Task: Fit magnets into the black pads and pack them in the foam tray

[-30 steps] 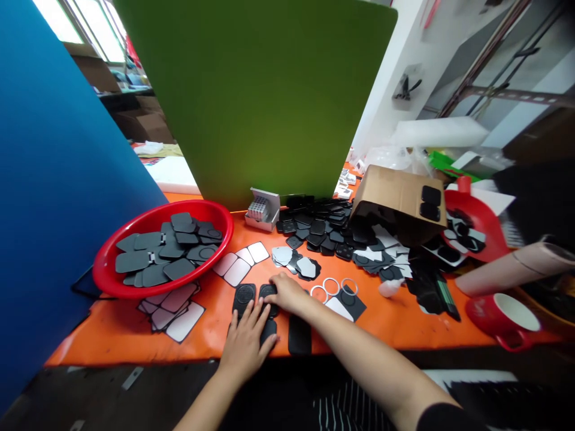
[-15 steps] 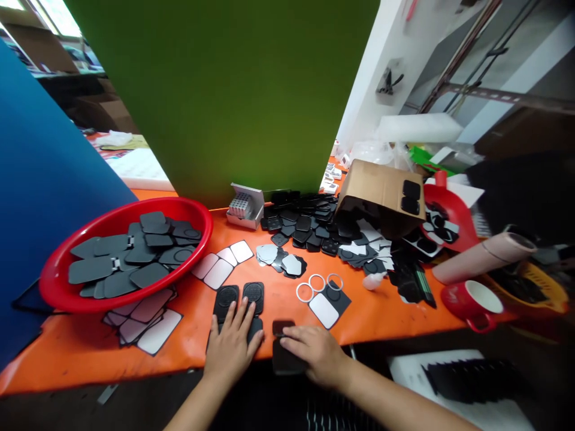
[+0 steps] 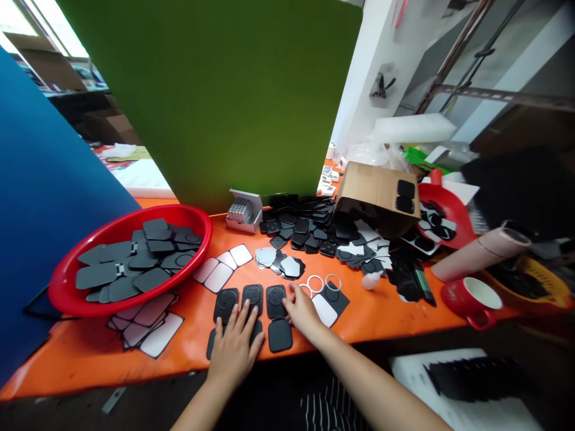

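Note:
My left hand lies flat, fingers spread, across two unfolded black two-panel pads. The upper panels, one black panel and another black panel, carry a round ring pattern; my hand partly covers the lower ones. To their right a third black two-panel pad lies unfolded, its plain lower panel towards me. My right hand is closed at this pad's right edge, thumb and fingers bent against it. Beside those fingers lie white rings, one partly hidden, and a white-faced sheet.
A red basin of dark grey pads stands left, with pinkish-white sheets below it. Behind are a small open box and piled black panels. Right are a cardboard box, small white bottle, pink flask and red mug.
My right hand has moved forward from the table's front edge with the third black pad, which now lies flat beside the other two. My left hand stays on its pads. The view has shifted slightly.

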Available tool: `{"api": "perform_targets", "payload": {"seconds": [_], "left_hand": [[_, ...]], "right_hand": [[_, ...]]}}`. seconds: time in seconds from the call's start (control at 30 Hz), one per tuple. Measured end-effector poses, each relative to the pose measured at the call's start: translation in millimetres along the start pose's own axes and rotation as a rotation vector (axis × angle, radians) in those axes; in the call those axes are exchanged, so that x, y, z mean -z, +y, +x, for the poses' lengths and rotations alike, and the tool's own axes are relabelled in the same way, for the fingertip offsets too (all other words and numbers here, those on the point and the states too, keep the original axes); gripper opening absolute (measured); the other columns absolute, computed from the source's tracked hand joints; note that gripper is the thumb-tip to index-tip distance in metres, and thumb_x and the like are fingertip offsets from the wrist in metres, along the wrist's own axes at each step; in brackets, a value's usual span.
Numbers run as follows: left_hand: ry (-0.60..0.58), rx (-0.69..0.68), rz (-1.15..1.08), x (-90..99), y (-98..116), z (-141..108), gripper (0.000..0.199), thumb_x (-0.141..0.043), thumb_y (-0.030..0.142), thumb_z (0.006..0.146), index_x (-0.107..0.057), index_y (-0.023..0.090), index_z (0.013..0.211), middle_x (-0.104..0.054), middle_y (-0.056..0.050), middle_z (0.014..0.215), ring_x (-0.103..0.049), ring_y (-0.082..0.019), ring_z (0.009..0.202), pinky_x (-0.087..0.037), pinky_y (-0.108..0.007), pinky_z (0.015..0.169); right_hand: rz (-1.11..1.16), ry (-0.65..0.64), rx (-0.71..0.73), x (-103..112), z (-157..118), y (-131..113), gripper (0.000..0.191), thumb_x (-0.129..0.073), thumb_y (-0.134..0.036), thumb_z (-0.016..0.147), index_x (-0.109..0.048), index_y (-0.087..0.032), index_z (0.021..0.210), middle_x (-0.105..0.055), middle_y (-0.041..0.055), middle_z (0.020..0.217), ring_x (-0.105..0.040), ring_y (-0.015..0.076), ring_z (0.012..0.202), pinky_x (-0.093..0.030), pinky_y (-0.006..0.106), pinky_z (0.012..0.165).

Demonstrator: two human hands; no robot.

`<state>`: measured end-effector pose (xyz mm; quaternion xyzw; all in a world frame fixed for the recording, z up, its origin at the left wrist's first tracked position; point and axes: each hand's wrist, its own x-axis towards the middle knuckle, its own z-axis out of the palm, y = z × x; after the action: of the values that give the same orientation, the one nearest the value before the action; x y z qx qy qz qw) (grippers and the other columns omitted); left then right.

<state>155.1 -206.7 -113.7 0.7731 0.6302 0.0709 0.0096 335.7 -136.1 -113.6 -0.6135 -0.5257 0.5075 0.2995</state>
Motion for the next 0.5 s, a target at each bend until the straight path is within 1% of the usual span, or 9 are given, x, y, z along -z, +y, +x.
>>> {"api": "perform_targets", "payload": {"seconds": [0.1, 0.17, 0.27, 0.33, 0.37, 0.4, 0.47, 0.5], "left_hand": [[0.005, -0.131, -0.040, 2.6, 14.7, 0.7, 0.056, -0.038, 0.045, 0.082, -0.024, 0.029, 0.133, -0.026, -0.004, 0.140, -0.023, -0.029, 0.127, -0.014, -0.056, 0.099], [-0.001, -0.206, -0.073, 1.4, 24.7, 2.6, 0.060, -0.042, 0.047, 0.079, -0.022, 0.032, 0.133, -0.026, -0.004, 0.141, -0.025, -0.030, 0.127, -0.014, -0.057, 0.099], [-0.010, -0.246, -0.104, -4.3, 33.6, 6.7, 0.059, -0.043, 0.047, 0.078, -0.023, 0.034, 0.132, -0.027, -0.005, 0.140, -0.028, -0.031, 0.125, -0.012, -0.059, 0.098], [-0.014, -0.259, -0.115, -8.3, 34.6, 9.2, 0.056, -0.042, 0.047, 0.079, -0.024, 0.035, 0.132, -0.030, -0.004, 0.139, -0.030, -0.031, 0.124, -0.012, -0.060, 0.098], [-0.011, -0.266, -0.119, -9.7, 34.1, 10.0, 0.055, -0.041, 0.047, 0.080, -0.025, 0.036, 0.131, -0.031, -0.003, 0.138, -0.031, -0.031, 0.123, -0.012, -0.060, 0.098], [-0.006, -0.272, -0.121, -10.5, 33.3, 10.4, 0.055, -0.041, 0.047, 0.080, -0.025, 0.036, 0.131, -0.032, -0.003, 0.138, -0.032, -0.030, 0.123, -0.012, -0.059, 0.098], [0.013, -0.284, -0.119, -10.9, 31.6, 10.4, 0.055, -0.042, 0.047, 0.079, -0.027, 0.035, 0.131, -0.034, -0.003, 0.137, -0.033, -0.030, 0.122, -0.013, -0.057, 0.099], [0.022, -0.292, -0.113, -10.7, 30.9, 10.1, 0.055, -0.042, 0.047, 0.079, -0.028, 0.034, 0.131, -0.035, -0.003, 0.136, -0.034, -0.029, 0.122, -0.013, -0.055, 0.100]], "right_hand": [[0.112, 0.130, 0.078, 18.6, -21.2, 9.0, 0.037, -0.046, -0.036, 0.079, -0.044, -0.020, 0.111, -0.052, 0.0016, 0.079, -0.049, 0.0093, 0.048, -0.041, 0.021, 0.043], [0.257, 0.272, 0.114, 38.9, -34.4, 18.9, 0.035, -0.042, -0.042, 0.081, -0.042, -0.020, 0.109, -0.051, -0.0003, 0.073, -0.047, 0.0088, 0.046, -0.040, 0.020, 0.042], [0.501, 0.555, 0.116, 81.4, -44.2, 34.9, 0.040, -0.038, -0.048, 0.082, -0.033, -0.023, 0.114, -0.052, -0.0031, 0.067, -0.047, 0.0085, 0.045, -0.040, 0.019, 0.043], [0.645, 0.687, 0.078, 113.9, -41.2, 42.8, 0.047, -0.037, -0.053, 0.081, -0.026, -0.026, 0.118, -0.056, -0.0025, 0.069, -0.052, 0.0098, 0.048, -0.042, 0.020, 0.046], [0.716, 0.714, 0.044, 129.5, -36.9, 45.4, 0.050, -0.037, -0.055, 0.080, -0.024, -0.027, 0.120, -0.058, -0.0014, 0.071, -0.055, 0.0113, 0.051, -0.044, 0.022, 0.048], [0.783, 0.709, 0.002, 143.7, -31.3, 47.2, 0.052, -0.035, -0.058, 0.080, -0.024, -0.026, 0.120, -0.060, 0.0003, 0.073, -0.057, 0.0131, 0.055, -0.046, 0.024, 0.049], [0.897, 0.622, -0.073, 165.6, -17.9, 48.3, 0.052, -0.030, -0.061, 0.079, -0.029, -0.024, 0.117, -0.062, 0.0044, 0.079, -0.061, 0.0164, 0.063, -0.048, 0.028, 0.051], [0.933, 0.564, -0.097, 172.4, -11.2, 47.7, 0.050, -0.027, -0.061, 0.080, -0.034, -0.023, 0.112, -0.062, 0.0062, 0.081, -0.061, 0.0172, 0.065, -0.048, 0.028, 0.051]]}}
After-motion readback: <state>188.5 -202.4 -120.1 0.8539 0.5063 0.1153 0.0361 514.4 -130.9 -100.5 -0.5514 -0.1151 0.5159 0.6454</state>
